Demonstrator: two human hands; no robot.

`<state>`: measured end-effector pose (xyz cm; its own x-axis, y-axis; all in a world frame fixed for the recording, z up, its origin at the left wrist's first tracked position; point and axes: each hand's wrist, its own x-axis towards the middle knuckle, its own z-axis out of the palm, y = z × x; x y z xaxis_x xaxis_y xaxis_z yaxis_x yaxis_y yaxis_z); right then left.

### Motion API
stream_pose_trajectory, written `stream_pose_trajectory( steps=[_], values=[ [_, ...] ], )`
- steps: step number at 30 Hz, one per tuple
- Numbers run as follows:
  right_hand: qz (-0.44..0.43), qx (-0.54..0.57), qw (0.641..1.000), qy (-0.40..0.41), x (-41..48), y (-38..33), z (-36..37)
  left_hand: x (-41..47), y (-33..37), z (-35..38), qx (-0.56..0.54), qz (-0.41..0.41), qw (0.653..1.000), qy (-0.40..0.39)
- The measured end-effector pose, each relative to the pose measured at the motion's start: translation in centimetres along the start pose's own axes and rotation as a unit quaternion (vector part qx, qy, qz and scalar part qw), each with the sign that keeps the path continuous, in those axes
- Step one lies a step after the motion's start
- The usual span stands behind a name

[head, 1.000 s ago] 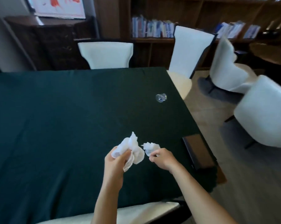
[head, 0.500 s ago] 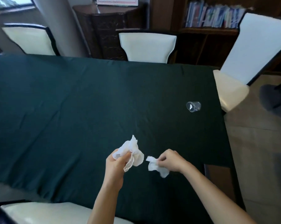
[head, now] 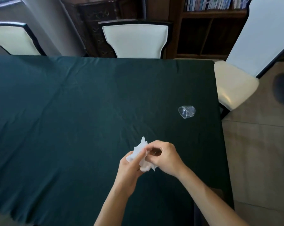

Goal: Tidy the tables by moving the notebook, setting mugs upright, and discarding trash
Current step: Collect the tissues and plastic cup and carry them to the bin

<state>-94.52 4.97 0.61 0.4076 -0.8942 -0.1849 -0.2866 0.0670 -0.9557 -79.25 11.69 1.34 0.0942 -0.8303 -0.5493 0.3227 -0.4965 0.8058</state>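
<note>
i am watching the crumpled white tissue [head: 140,154] sitting above the near part of the table [head: 72,111], pinched between both hands. the left hand [head: 130,168] is closing its fingers on the wad from below — the right hand [head: 165,156] is curling over it from the right, fingertips touching the paper. a clear plastic cup [head: 186,112] is lying on its side near the table's right edge, well apart from the hands. cream-backed chairs [head: 134,40] are standing around the dark green cloth.

No legible text, labels or numbers.
</note>
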Motion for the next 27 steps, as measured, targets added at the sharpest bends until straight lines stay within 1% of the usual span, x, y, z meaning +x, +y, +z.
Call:
stream_pose_trajectory(
  steps=[2,3,4,5,6,7,8,9,10,11,13,14,15,17,18,20,21,22,24,25,26,27],
  values=[
    [0.020,0.016,0.994,-0.109,1.7,0.6,-1.9,1.2,0.0,0.4,-0.011,-0.005,1.000,0.020],
    [0.041,0.034,0.985,-0.164,2.7,1.1,-3.1,1.7,0.0,0.6,-0.002,0.004,1.000,0.015],
    [0.062,0.055,0.977,-0.194,3.9,1.7,-4.2,2.1,0.0,0.8,0.013,0.017,1.000,0.004],
    [0.081,0.071,0.977,-0.183,5.4,2.4,-5.3,2.4,0.1,0.9,0.028,0.030,0.999,-0.014],
    [0.094,0.068,0.985,-0.130,7.1,3.2,-6.5,2.7,0.3,1.1,0.044,0.042,0.997,-0.037],
    [0.092,0.025,0.994,-0.044,8.8,4.2,-7.6,2.9,0.5,1.3,0.060,0.053,0.995,-0.061],
    [0.073,-0.057,0.994,0.051,10.6,5.1,-8.9,3.2,0.8,1.6,0.072,0.062,0.993,-0.075],
    [0.044,-0.162,0.979,0.118,12.4,5.9,-10.4,3.6,1.2,1.9,0.080,0.066,0.991,-0.080],
    [0.025,-0.266,0.953,0.144,14.0,6.8,-11.9,3.8,1.5,2.2,0.084,0.066,0.991,-0.081],
    [0.038,-0.355,0.925,0.134,15.4,7.5,-13.5,4.0,1.8,2.4,0.084,0.066,0.991,-0.084],
    [0.107,-0.487,0.864,0.072,17.6,8.8,-16.0,4.3,2.1,2.8,0.078,0.067,0.992,-0.078],
    [0.137,-0.528,0.837,0.039,18.4,9.4,-16.7,4.5,2.3,3.0,0.074,0.066,0.993,-0.071],
    [0.157,-0.542,0.825,0.005,19.0,9.8,-17.1,4.6,2.4,3.1,0.072,0.067,0.993,-0.066],
    [0.182,-0.517,0.835,-0.043,19.5,10.4,-17.5,4.9,2.4,3.0,0.079,0.069,0.992,-0.068],
    [0.187,-0.502,0.843,-0.052,19.7,10.5,-17.5,5.0,2.3,2.8,0.085,0.068,0.992,-0.070],
    [0.177,-0.488,0.853,-0.046,19.7,10.4,-17.2,5.3,2.2,2.5,0.095,0.058,0.992,-0.064],
    [0.169,-0.471,0.865,-0.042,19.5,10.0,-16.7,5.3,2.1,2.3,0.100,0.051,0.992,-0.059],
    [0.162,-0.429,0.888,-0.035,19.3,9.4,-16.1,5.3,2.1,2.1,0.103,0.048,0.992,-0.054],
    [0.172,-0.264,0.949,-0.011,18.3,7.7,-14.2,5.1,1.9,1.6,0.103,0.049,0.993,-0.042],
    [0.186,-0.181,0.966,-0.004,17.6,6.5,-12.9,5.0,1.9,1.2,0.100,0.049,0.993,-0.031],
    [0.192,-0.118,0.974,-0.002,16.9,5.2,-11.4,4.8,1.8,0.9,0.094,0.051,0.994,-0.013],
    [0.189,-0.070,0.979,-0.003,16.1,3.9,-9.9,4.7,1.7,0.7,0.082,0.052,0.995,0.022]
  ],
)
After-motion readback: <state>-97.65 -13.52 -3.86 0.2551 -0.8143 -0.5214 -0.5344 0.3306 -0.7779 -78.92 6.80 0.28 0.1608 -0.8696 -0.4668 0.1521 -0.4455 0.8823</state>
